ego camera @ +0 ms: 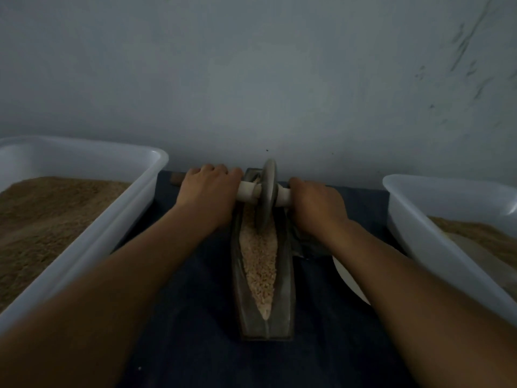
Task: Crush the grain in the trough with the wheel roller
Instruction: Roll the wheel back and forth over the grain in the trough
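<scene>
Down the middle of the head view runs a long, narrow, dark trough (285,289), pointed at its near end and lying on a dark blue cloth (195,317); it holds a strip of pale grain (260,264) that narrows to a tip toward the viewer. Standing in the trough's far part is the wheel roller (267,196), a grey disc upright on its edge with its lower rim sunk in the grain and a pale axle handle running through its centre to either side. The left hand (208,189) is curled around the handle left of the disc, knuckles up, and the right hand (316,201) grips the handle on the other side in the same way; both bare forearms reach in from the bottom corners. At the left sits a large white plastic tub (117,219) filled with brownish, coarse meal, its near end cut off by the frame edge. At the right a second white tub (414,233) holds a lower layer of similar brown material and is also cropped. A white plate (349,284) shows only as a curved edge between the right forearm and the right tub. Something dark lies under the right wrist beside the trough, too dim to identify. A grey, scuffed wall (251,79) closes off the background, and the whole scene is poorly lit.
</scene>
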A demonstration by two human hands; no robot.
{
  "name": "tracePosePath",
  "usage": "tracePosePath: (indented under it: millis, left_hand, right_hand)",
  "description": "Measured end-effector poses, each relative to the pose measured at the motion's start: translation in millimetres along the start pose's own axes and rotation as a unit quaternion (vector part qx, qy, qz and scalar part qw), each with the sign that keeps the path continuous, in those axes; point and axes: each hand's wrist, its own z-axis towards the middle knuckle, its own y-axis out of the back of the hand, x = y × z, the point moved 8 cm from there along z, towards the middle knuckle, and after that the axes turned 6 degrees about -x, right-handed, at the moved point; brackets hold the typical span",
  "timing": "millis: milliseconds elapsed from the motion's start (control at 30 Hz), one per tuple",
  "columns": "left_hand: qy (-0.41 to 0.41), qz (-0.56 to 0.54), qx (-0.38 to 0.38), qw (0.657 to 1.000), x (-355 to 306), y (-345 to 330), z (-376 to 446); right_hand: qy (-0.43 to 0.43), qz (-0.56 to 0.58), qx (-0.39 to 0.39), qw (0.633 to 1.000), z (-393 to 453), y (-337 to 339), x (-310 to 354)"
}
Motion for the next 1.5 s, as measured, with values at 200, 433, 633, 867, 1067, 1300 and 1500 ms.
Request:
tracePosePath:
  millis: [200, 433, 633, 867, 1067, 1300, 1500]
  left_hand:
    - [0.022, -0.003, -0.048, 0.999, -3, 2, -19]
    - [0.027, 0.012, -0.075, 0.997, -15, 19, -64]
    - [0.000, 0.002, -0.085, 0.996, -34, 54, -109]
    - [-0.016, 0.019, -0.081, 0.996, -41, 70, -129]
    - [-0.023, 0.051, -0.063, 0.996, -41, 46, -98]
    - [0.045, -0.008, -0.027, 0.999, -8, 6, -46]
    - [0.048, -0.005, -0.008, 0.999, -1, -2, -15]
  right_hand:
    - [0.014, -0.022, -0.022, 0.999, -6, 6, 4]
    - [0.046, -0.019, -0.081, 0.995, -54, 34, 18]
    - [0.050, 0.031, -0.094, 0.994, -103, 60, 29]
    - [0.075, 0.033, -0.098, 0.992, -132, 80, 33]
    - [0.034, 0.024, -0.097, 0.994, -104, 53, 22]
    - [0.016, -0.036, -0.092, 0.995, -40, 31, 19]
    - [-0.002, -0.029, -0.049, 0.998, -3, 12, 6]
